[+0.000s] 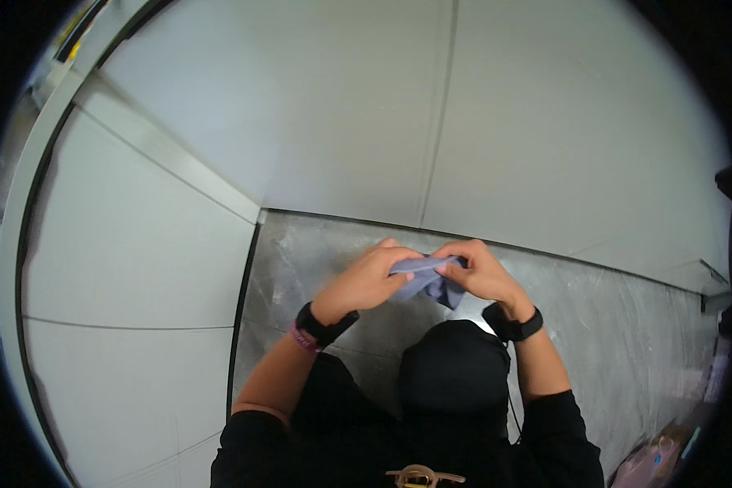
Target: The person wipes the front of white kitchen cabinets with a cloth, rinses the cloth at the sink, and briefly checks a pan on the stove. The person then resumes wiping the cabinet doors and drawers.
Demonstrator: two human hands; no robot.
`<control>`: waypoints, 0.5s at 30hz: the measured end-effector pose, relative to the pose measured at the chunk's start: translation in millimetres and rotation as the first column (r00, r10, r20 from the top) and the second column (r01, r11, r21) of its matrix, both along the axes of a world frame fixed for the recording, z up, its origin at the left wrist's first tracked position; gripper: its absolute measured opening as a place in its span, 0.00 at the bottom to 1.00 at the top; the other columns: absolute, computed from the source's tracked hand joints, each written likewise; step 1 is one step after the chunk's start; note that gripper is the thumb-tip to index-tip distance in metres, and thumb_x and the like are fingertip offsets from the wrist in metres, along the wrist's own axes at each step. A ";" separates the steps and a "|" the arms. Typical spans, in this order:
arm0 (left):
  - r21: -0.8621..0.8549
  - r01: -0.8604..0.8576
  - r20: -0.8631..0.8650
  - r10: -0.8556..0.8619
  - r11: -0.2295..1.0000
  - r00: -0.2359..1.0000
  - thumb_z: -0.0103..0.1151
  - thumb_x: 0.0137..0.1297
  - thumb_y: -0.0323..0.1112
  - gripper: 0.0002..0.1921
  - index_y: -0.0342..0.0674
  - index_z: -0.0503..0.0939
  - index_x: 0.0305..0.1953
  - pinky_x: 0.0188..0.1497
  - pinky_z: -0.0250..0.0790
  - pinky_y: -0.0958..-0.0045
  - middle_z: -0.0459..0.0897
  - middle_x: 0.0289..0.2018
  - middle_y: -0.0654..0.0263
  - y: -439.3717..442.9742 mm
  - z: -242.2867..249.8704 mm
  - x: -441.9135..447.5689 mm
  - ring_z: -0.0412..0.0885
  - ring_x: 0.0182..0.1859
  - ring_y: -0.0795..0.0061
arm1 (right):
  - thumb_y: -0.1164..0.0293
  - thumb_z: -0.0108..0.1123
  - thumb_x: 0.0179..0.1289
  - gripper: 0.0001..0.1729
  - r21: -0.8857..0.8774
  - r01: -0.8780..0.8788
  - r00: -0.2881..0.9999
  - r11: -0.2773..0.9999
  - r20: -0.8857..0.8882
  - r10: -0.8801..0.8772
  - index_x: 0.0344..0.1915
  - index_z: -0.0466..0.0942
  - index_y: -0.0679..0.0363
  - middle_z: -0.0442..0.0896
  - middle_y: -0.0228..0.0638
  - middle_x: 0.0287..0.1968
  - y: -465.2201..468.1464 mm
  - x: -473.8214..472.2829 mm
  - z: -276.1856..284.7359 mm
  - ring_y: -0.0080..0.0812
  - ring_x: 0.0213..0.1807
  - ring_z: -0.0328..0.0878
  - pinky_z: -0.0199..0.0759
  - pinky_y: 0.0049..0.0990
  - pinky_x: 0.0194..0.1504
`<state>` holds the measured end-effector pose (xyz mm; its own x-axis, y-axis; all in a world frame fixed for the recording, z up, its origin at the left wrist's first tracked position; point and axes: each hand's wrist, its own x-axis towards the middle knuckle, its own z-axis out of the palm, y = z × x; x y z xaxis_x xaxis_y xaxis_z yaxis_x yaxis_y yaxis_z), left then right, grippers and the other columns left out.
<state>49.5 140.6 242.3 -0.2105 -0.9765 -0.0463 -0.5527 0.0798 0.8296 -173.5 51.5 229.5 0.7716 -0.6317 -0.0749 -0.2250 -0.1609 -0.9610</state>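
Observation:
A bunched piece of grey-purple cloth (428, 277) is held up between both hands, above my knees. My left hand (372, 274) pinches its left end, thumb in front and fingers behind. The right end is gripped by my right hand (477, 268), with the thumb pressed on the cloth's upper edge. Folds hang down between the hands, lowest near the right one. Both wrists wear black straps, and the left also has a pinkish wristband. Some fingertips are hidden behind the fabric.
Light grey panels (354, 122) stand in front, and more panels (140, 244) close off the left side. A grey floor (598, 341) lies below and stretches right. My black-clad knee (454, 366) is under the hands. A pinkish item (643, 466) sits at the lower right.

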 end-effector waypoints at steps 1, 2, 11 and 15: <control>-0.026 -0.003 -0.009 0.003 1.000 1.000 0.62 0.62 0.28 0.16 0.38 0.81 0.51 0.46 0.70 0.63 0.77 0.41 0.56 0.5 -3.0 1.0 0.77 0.44 0.58 | 0.73 0.63 0.62 0.10 -0.083 0.004 0.999 0.997 -0.036 -0.007 0.41 0.82 0.66 0.80 0.36 0.31 0.5 -0.8 4.5 0.29 0.30 0.74 0.67 0.29 0.32; -0.053 -0.002 -0.018 0.001 0.999 1.000 0.62 0.62 0.28 0.16 0.38 0.81 0.52 0.47 0.70 0.63 0.76 0.42 0.56 1.7 -5.8 2.4 0.77 0.44 0.58 | 0.74 0.64 0.60 0.11 -0.168 0.009 0.998 0.986 -0.065 -0.020 0.42 0.82 0.65 0.81 0.38 0.32 -0.2 -1.9 9.3 0.32 0.31 0.75 0.68 0.31 0.34; -0.030 0.105 -0.108 -0.107 0.994 0.988 0.59 0.65 0.35 0.10 0.35 0.81 0.41 0.36 0.70 0.53 0.81 0.29 0.51 -1.8 0.1 0.2 0.81 0.33 0.48 | 0.84 0.56 0.54 0.08 -0.761 0.431 0.847 0.485 0.156 -0.509 0.36 0.78 0.67 0.78 0.43 0.31 1.1 6.8 -7.8 0.46 0.36 0.75 0.69 0.35 0.38; -0.381 -0.124 0.103 0.175 0.916 0.979 0.58 0.67 0.38 0.09 0.39 0.80 0.35 0.28 0.70 0.56 0.83 0.29 0.59 -5.1 10.3 -48.3 0.80 0.28 0.51 | 0.71 0.54 0.70 0.08 -0.318 0.765 0.572 0.561 -0.068 -0.818 0.45 0.73 0.63 0.77 0.41 0.34 11.8 -2.4 -35.1 0.31 0.33 0.75 0.69 0.35 0.29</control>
<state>1.2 135.5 252.7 -0.0777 -0.9481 0.3082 -0.6850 0.2754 0.6745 -175.9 63.3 194.4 -0.0643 -0.9949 0.0777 -0.5377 -0.0310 -0.8426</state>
